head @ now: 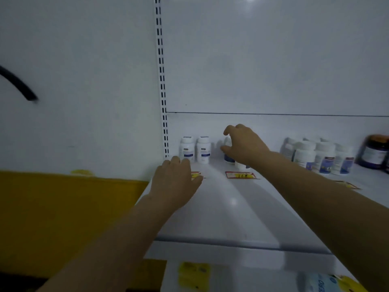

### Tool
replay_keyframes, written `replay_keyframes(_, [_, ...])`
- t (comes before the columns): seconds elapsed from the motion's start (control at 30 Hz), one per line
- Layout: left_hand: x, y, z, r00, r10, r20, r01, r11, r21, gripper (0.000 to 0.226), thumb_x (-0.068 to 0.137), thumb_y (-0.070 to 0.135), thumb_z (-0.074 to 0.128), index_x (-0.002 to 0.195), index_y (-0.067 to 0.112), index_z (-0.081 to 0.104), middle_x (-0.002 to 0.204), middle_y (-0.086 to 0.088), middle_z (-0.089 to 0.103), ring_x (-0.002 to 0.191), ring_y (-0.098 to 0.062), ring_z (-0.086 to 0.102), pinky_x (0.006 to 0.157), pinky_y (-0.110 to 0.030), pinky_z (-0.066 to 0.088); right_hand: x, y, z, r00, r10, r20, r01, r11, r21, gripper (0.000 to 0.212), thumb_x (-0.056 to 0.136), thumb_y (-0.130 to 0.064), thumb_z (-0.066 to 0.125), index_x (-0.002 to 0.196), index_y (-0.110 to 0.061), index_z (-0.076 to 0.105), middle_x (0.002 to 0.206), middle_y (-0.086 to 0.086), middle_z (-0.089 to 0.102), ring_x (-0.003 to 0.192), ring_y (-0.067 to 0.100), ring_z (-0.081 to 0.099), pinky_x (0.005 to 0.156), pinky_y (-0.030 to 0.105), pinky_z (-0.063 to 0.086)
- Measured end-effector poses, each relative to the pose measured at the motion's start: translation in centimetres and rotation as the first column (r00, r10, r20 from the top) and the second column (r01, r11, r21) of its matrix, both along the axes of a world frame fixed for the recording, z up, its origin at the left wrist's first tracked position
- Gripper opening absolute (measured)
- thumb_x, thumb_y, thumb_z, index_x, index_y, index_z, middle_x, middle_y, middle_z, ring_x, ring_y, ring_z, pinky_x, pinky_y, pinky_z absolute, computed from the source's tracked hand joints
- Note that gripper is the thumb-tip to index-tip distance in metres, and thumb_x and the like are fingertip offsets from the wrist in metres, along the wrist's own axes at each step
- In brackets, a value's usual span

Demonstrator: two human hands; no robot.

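**Two grips over a white shelf (231,207), the right grip (246,144) clawed above a small white bottle (229,159)**

Upright near the back of the shelf, with a dark blue band at its foot. Straight below the bent fingers of the right grip and partly hidden by its thumb. Well to the right of the left grip (176,182), and just right of two taller white bottles (203,149) standing side by side next to the slotted upright (161,81).

Little writing to read. On the two taller white bottles, a small dark strip over a blue panel, print too blurred to make out. On the red-and-yellow price tag (241,175) lying flat in front of the small white bottle, dark figures, illegible. On a pale blue pack (320,283) at the bottom edge, only the letters "ERO".

Right grip wide: forefinger arched over the cap, thumb low in front of the bottle's side, a clear gap between the two. Contact impossible to judge. Left grip relaxed and holding nothing, palm down over the shelf, covering part of a second tag (196,175), fingertips near the foot of the leftmost tall bottle.

Further right, a cluster of white bottles (322,157) and a dark brown jar (374,152).
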State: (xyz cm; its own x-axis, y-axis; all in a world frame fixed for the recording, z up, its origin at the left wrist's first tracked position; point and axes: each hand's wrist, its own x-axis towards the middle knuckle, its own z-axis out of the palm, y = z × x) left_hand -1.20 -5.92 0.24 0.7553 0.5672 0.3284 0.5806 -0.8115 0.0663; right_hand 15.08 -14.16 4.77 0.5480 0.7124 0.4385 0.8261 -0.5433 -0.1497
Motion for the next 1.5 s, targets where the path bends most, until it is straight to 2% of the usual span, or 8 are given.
replay_keyframes(0.33, [0.5,1.5,-4.0,0.998,-0.042,-0.047,0.031,0.979,-0.202,0.055,0.095,0.054,0.031,0.130,0.014,0.045,0.137,-0.004,0.046,0.125,-0.021,0.040,0.106,-0.034,0.033,1.9,7.2,-1.2,0.998,0.001,-0.063,-0.001,1.000,0.008,0.030,0.097,-0.011,0.044,0.124,0.000,0.049,0.123,0.019,0.052,0.111,0.033,0.051,0.089,0.037,0.044])
replay_keyframes(0.53, [0.5,1.9,-4.9,0.997,-0.058,-0.042,0.049,0.977,-0.206,0.060,0.096,0.054,0.027,0.139,0.014,0.037,0.150,-0.005,0.033,0.139,-0.021,0.027,0.117,-0.038,0.022,3.5,10.9,-2.5,0.988,-0.031,-0.151,0.023,0.998,-0.055,0.041,0.100,-0.029,0.040,0.135,-0.009,0.042,0.127,0.018,0.049,0.114,0.033,0.050,0.088,0.036,0.042])
replay_keyframes(0.7, [0.4,1.8,-4.8,0.996,-0.067,-0.058,0.054,0.978,-0.204,0.058,0.097,0.053,0.026,0.139,0.013,0.037,0.151,-0.006,0.032,0.140,-0.021,0.025,0.118,-0.038,0.019,4.1,11.4,-3.2,0.978,0.000,-0.209,0.010,0.999,0.046,0.032,0.099,-0.016,0.043,0.130,-0.008,0.044,0.120,0.020,0.050,0.099,0.030,0.053,0.073,0.031,0.039])
replay_keyframes(0.87, [0.4,1.7,-4.7,0.995,-0.078,-0.066,0.063,0.978,-0.197,0.058,0.097,0.052,0.026,0.139,0.013,0.037,0.151,-0.006,0.031,0.141,-0.021,0.024,0.118,-0.036,0.019,4.2,10.2,-1.8,0.973,0.030,-0.230,-0.007,0.995,0.104,0.032,0.097,-0.019,0.046,0.127,-0.009,0.049,0.119,0.019,0.053,0.100,0.032,0.055,0.075,0.032,0.041])
replay_keyframes(1.03, [0.7,1.4,-3.2,0.997,-0.040,-0.068,0.026,0.979,-0.200,0.050,0.095,0.055,0.033,0.125,0.017,0.049,0.129,-0.001,0.052,0.116,-0.015,0.049,0.098,-0.029,0.041,3.4,7.1,2.1,0.953,0.163,-0.254,-0.096,0.961,0.258,0.032,0.094,-0.025,0.054,0.123,-0.010,0.054,0.110,0.013,0.059,0.082,0.024,0.056,0.059,0.025,0.042])
replay_keyframes(1.27, [4.9,1.2,2.8,0.930,-0.061,0.363,0.228,0.869,-0.440,0.054,0.087,0.045,0.061,0.130,0.017,0.047,0.128,0.000,0.054,0.096,-0.009,0.049,0.073,-0.016,0.038,3.0,1.5,6.9,0.917,0.263,-0.299,-0.126,0.904,0.408,0.027,0.088,-0.035,0.062,0.111,-0.020,0.060,0.105,0.001,0.059,0.089,0.015,0.056,0.056,0.016,0.039])
replay_keyframes(1.4, [7.8,0.5,4.4,0.884,-0.095,0.457,0.369,0.742,-0.560,0.063,0.084,0.041,0.066,0.137,0.018,0.041,0.134,-0.001,0.052,0.112,-0.014,0.051,0.087,-0.024,0.038,3.3,-0.3,7.2,0.895,0.288,-0.341,-0.121,0.891,0.437,0.028,0.084,-0.043,0.066,0.104,-0.023,0.061,0.109,0.001,0.066,0.097,0.019,0.064,0.073,0.026,0.051])
replay_keyframes(1.5, [9.3,-0.1,4.2,0.857,-0.156,0.491,0.442,0.712,-0.546,0.044,0.086,0.035,0.064,0.124,0.016,0.053,0.111,0.002,0.060,0.102,-0.015,0.057,0.092,-0.025,0.042,3.6,-0.8,6.0,0.889,0.287,-0.358,-0.100,0.882,0.461,0.027,0.083,-0.046,0.067,0.099,-0.025,0.062,0.105,0.001,0.067,0.091,0.016,0.065,0.072,0.025,0.053])
